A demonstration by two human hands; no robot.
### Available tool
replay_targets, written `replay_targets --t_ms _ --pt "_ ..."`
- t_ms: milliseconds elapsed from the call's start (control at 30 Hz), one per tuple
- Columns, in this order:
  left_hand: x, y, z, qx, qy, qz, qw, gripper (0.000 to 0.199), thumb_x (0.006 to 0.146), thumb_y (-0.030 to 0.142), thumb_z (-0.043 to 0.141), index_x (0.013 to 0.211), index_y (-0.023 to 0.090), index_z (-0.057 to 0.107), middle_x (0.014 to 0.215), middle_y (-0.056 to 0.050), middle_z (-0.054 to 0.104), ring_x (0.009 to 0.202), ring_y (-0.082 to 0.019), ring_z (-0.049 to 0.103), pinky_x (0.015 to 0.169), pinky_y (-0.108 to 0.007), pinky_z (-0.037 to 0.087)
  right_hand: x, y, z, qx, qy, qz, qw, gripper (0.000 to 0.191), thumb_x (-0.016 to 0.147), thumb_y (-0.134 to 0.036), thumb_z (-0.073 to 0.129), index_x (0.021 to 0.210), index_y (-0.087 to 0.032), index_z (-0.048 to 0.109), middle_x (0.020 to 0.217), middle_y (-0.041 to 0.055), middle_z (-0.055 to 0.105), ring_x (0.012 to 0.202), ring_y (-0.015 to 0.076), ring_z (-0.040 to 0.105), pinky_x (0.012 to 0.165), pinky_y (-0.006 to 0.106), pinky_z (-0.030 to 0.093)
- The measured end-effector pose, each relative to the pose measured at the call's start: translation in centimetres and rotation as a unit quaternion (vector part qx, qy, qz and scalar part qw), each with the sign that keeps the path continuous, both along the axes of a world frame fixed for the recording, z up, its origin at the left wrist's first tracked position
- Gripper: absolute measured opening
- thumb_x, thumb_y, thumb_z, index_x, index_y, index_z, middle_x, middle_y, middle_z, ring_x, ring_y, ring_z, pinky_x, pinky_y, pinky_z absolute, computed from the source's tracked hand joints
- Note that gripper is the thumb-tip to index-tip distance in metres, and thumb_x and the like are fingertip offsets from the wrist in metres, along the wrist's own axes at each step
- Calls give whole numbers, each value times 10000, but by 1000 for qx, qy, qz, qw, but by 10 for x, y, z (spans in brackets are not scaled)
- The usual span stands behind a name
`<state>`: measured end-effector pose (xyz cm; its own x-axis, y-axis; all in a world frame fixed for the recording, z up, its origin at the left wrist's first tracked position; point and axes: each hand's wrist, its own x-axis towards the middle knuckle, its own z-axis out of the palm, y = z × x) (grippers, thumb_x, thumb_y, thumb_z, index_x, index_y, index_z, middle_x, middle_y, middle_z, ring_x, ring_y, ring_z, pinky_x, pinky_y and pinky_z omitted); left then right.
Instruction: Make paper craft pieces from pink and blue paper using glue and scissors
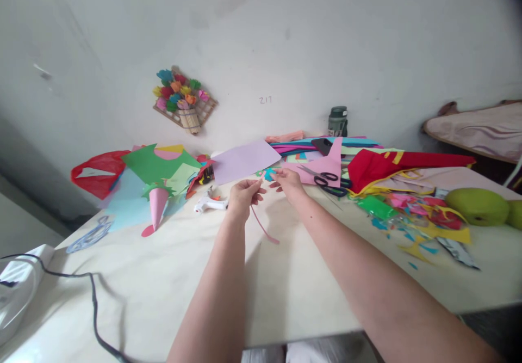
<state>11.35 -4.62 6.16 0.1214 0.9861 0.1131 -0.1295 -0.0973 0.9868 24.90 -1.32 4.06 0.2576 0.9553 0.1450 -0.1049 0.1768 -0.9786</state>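
Both hands are raised over the middle of the table, close together. My left hand pinches a thin pink paper strip, whose curved tail hangs down below the fingers. At its upper end, near the fingertips, is a small green piece. My right hand holds a small blue paper piece between thumb and fingers, right beside the green piece. Whether the blue piece touches the strip is too small to tell.
A white glue gun and a pink paper cone lie left. Black-handled scissors rest on pink paper at the right. Paper scraps and a green fruit are farther right. A black cable crosses the left front.
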Motion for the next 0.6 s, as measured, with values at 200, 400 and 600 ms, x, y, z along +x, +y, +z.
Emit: replay_targets --t_ms 200,400,600 --pt "6 -2 -3 -4 -21 -3 1000 340 568 397 679 692 125 518 566 -45 617 373 -50 463 342 -160 277 -2 -4 6 -3 48 0 999 123 656 -241 627 725 -145 592 546 -12 611 412 74 533 366 159 375" --pt "10 1 -10 26 -47 13 998 327 586 403 660 681 129 510 517 -7 575 347 -34 402 330 -160 208 -7 -6 11 11 75 -3 997 154 628 -275 646 703 -144 612 528 -6 607 417 75 528 376 160 370" --pt "12 5 -10 55 -22 61 996 299 589 392 659 674 127 551 452 43 495 354 -17 337 349 -156 195 -11 -7 12 -2 95 -13 995 130 629 -253 634 693 -141 615 522 4 614 407 77 522 370 165 365"
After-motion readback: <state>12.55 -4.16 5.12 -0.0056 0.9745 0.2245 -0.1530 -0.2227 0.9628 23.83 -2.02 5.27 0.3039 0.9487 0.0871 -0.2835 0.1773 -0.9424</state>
